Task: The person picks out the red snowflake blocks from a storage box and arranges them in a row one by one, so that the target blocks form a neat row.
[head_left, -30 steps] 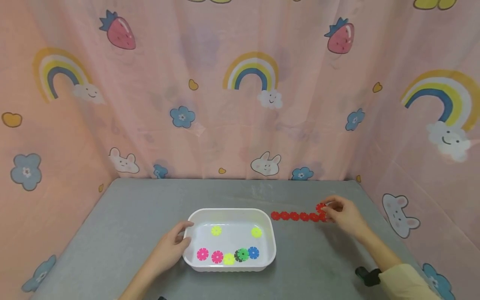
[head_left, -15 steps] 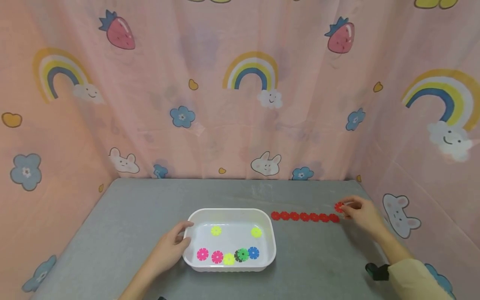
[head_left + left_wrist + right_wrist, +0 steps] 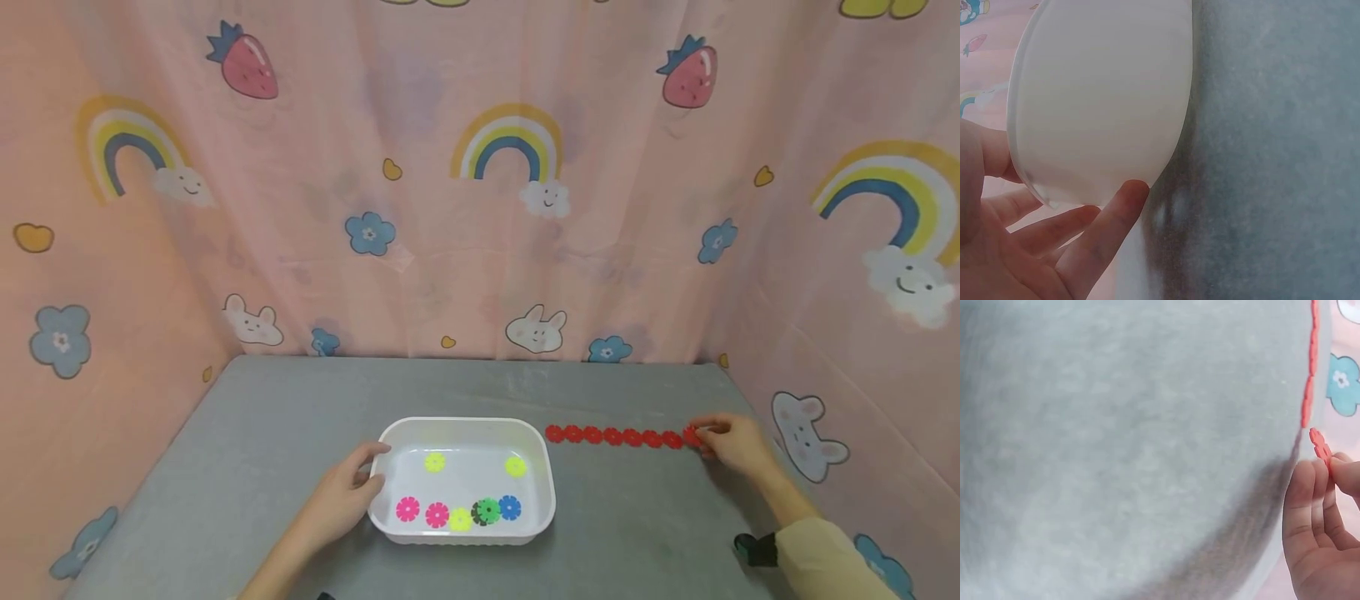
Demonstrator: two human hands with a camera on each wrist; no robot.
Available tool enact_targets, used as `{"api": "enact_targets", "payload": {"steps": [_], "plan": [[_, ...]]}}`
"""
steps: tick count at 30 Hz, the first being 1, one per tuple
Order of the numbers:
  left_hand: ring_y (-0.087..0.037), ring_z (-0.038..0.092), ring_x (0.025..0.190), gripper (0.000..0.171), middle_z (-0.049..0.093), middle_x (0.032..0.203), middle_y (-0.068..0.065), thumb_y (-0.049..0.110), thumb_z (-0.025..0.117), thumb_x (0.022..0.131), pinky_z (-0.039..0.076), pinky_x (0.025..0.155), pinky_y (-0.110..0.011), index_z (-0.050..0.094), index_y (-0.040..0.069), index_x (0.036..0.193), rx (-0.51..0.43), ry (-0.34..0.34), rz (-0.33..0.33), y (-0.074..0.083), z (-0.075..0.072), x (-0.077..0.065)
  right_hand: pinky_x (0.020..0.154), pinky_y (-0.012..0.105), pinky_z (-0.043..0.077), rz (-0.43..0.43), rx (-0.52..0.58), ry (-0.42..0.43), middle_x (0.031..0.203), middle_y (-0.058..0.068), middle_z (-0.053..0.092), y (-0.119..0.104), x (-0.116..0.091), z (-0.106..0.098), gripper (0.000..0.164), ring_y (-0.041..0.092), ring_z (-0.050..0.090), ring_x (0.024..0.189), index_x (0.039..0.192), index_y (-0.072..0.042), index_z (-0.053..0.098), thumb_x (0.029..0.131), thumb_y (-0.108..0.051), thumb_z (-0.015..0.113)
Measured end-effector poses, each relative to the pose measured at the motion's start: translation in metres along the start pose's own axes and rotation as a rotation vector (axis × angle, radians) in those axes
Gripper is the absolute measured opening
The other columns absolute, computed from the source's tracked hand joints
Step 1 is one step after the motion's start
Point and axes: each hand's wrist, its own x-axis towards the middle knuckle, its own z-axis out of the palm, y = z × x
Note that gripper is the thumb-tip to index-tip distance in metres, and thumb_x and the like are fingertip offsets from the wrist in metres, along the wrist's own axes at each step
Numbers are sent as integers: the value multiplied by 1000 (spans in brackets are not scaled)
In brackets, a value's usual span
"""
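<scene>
My right hand (image 3: pixel 731 442) pinches a red notched plastic disc (image 3: pixel 1319 445) between thumb and fingers at the right end of a row of red discs (image 3: pixel 613 437). In the right wrist view, the held disc is tilted, just short of the row's last disc. The row runs roughly straight on the grey table, its discs edge to edge. My left hand (image 3: pixel 341 496) holds the left end of a white plastic tub (image 3: pixel 468 538). One finger presses the outer wall in the left wrist view, while others reach to the rim.
Inside the tub lie yellow discs (image 3: pixel 434 462), pink discs (image 3: pixel 407 509), a green disc (image 3: pixel 488 510) partly over a dark one, and a blue disc (image 3: pixel 510 507). A printed pink curtain (image 3: pixel 420 292) borders the grey table (image 3: pixel 300 400) behind and on both sides.
A disc has joined the row's right end, lengthening it. My right hand has moved right with another red disc, then lowered it beside that end. The left hand and tub stay put.
</scene>
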Motion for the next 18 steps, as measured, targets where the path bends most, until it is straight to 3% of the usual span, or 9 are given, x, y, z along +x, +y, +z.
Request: {"api": "enact_targets", "payload": {"steps": [11,18], "plan": [[-41,66,114,37,59,140,-21,13,62,97,54,92,-57,61,15,134,3,2,-6,0,0,0,59,29,59,39,-6,-6,93,23,69,6,3,4,25,18,67,70,115,18,64,99,1,55],[-40,66,114,37,59,139,-21,13,62,97,54,93,-57,61,15,134,5,0,-4,-1,0,1,61,30,59,51,-66,15,112,36,63,7,5,5,31,22,66,76,123,17,60,100,-3,55]]}}
